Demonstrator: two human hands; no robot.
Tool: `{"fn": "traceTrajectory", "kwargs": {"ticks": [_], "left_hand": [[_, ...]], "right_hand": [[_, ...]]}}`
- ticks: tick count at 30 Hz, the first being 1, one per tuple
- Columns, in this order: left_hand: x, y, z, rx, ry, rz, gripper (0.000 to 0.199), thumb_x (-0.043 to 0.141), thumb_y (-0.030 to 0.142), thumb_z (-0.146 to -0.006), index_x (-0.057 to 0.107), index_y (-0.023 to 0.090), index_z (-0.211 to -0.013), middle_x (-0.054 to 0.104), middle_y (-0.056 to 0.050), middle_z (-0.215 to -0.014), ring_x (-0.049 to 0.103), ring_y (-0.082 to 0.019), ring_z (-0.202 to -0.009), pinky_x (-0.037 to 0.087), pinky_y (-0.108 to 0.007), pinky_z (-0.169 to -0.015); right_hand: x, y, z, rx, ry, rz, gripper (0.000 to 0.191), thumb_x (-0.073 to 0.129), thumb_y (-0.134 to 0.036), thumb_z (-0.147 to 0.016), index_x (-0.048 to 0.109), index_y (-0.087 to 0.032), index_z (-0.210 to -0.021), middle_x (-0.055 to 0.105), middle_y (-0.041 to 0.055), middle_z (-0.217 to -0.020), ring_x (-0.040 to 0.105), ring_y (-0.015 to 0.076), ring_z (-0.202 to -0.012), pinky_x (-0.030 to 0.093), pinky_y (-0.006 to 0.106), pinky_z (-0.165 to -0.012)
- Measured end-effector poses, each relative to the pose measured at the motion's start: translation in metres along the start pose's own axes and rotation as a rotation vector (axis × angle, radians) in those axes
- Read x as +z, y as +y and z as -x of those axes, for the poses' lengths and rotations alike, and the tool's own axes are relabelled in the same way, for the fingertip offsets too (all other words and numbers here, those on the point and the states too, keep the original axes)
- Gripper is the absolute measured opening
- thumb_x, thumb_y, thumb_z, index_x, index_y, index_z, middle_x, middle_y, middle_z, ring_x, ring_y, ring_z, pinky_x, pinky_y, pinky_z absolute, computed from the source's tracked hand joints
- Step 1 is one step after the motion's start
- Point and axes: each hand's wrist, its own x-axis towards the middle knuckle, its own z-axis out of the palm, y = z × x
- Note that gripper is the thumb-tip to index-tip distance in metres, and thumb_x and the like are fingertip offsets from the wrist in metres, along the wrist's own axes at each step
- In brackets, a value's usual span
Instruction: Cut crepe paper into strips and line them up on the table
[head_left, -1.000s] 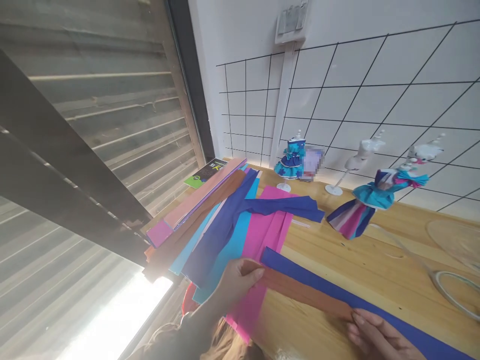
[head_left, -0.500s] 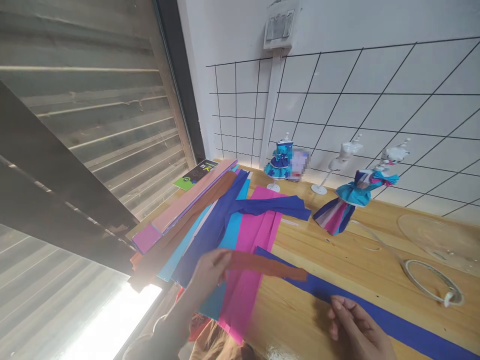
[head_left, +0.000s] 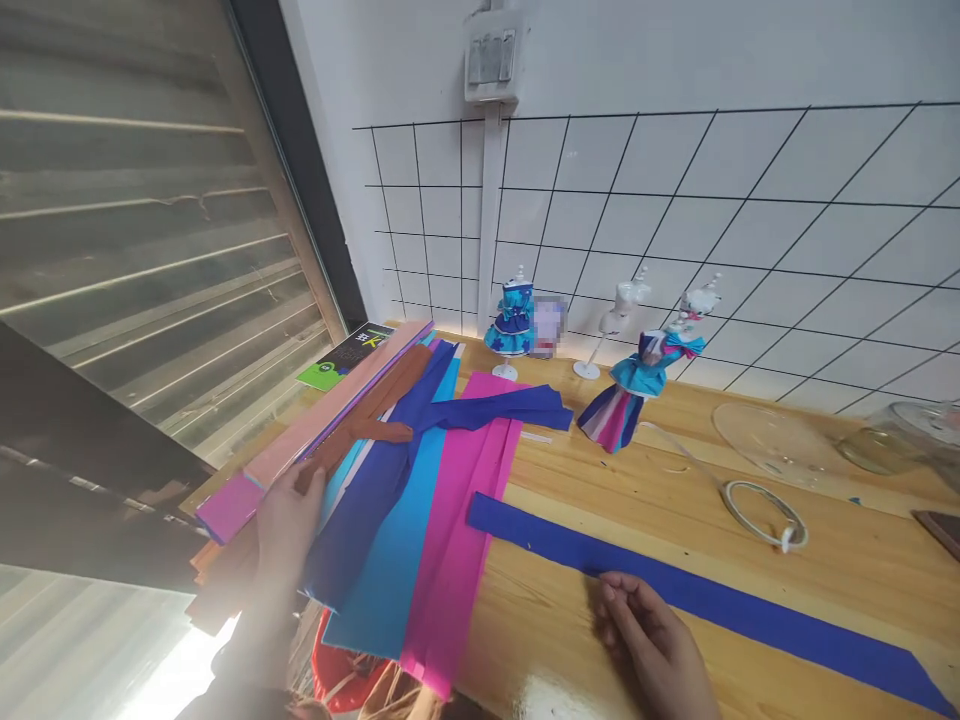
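Note:
My left hand (head_left: 289, 520) is closed on a narrow brown strip (head_left: 382, 431), which looks like crepe paper. It is over the left side of a fan of folded sheets, on the long brown sheet (head_left: 397, 385) beside a dark blue sheet (head_left: 360, 515). My right hand (head_left: 649, 635) rests low on the wooden table, thumb and fingers curled together, nothing visible in them. Its fingertips are at the near edge of a long dark blue strip (head_left: 712, 590) lying flat. Light blue (head_left: 382, 590) and pink (head_left: 457, 540) sheets lie between the hands.
Small dress forms stand along the wall: one in a blue dress (head_left: 512, 325), a bare white one (head_left: 619, 310), one in a striped skirt (head_left: 619, 410). A white ring-shaped coil (head_left: 765, 515) and a clear dish (head_left: 772, 440) lie right. A red container (head_left: 341, 670) sits below the table edge.
My left hand has moved left with the brown strip, from above the blue strip to the brown sheet. The view has turned right. The right hand stays by the blue strip.

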Motion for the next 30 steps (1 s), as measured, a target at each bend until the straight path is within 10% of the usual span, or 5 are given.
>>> {"fn": "traceTrajectory", "kwargs": {"ticks": [10, 18, 24, 30], "left_hand": [[-0.002, 0.039, 0.01, 0.315, -0.009, -0.464, 0.046, 0.045, 0.029, -0.081, 0.046, 0.016, -0.126, 0.041, -0.018, -0.127, 0.037, -0.034, -0.119, 0.036, -0.047, -0.092], [0.057, 0.094, 0.011, 0.789, -0.24, -0.329, 0.023, 0.049, 0.027, -0.08, 0.067, 0.018, -0.092, 0.033, -0.009, -0.141, 0.02, -0.033, -0.133, 0.024, -0.051, -0.104], [0.09, 0.096, -0.004, 0.799, -0.309, -0.324, 0.03, 0.047, 0.022, -0.079, 0.063, 0.013, -0.103, 0.046, -0.013, -0.132, 0.027, -0.03, -0.131, 0.025, -0.048, -0.105], [0.082, 0.095, -0.002, 0.813, -0.305, -0.287, 0.04, 0.046, 0.02, -0.081, 0.052, 0.01, -0.12, 0.044, -0.015, -0.134, 0.031, -0.027, -0.129, 0.031, -0.044, -0.104]], "right_hand": [[-0.003, 0.005, -0.003, -0.047, -0.037, 0.145, 0.036, 0.053, -0.055, -0.076, 0.056, -0.019, -0.083, 0.05, -0.0021, -0.058, 0.048, 0.0121, -0.053, 0.04, 0.023, -0.05], [-0.005, 0.009, -0.003, -0.103, -0.024, 0.156, 0.035, 0.052, -0.052, -0.077, 0.057, -0.018, -0.083, 0.052, -0.0013, -0.057, 0.048, 0.0125, -0.052, 0.04, 0.024, -0.051], [-0.007, 0.007, -0.003, -0.123, -0.02, 0.144, 0.033, 0.053, -0.05, -0.078, 0.058, -0.018, -0.082, 0.051, -0.0015, -0.058, 0.048, 0.0119, -0.051, 0.039, 0.024, -0.05], [-0.008, 0.011, -0.004, -0.108, -0.029, 0.145, 0.032, 0.053, -0.05, -0.078, 0.058, -0.018, -0.084, 0.052, -0.0013, -0.059, 0.048, 0.0116, -0.051, 0.039, 0.023, -0.049]]}}
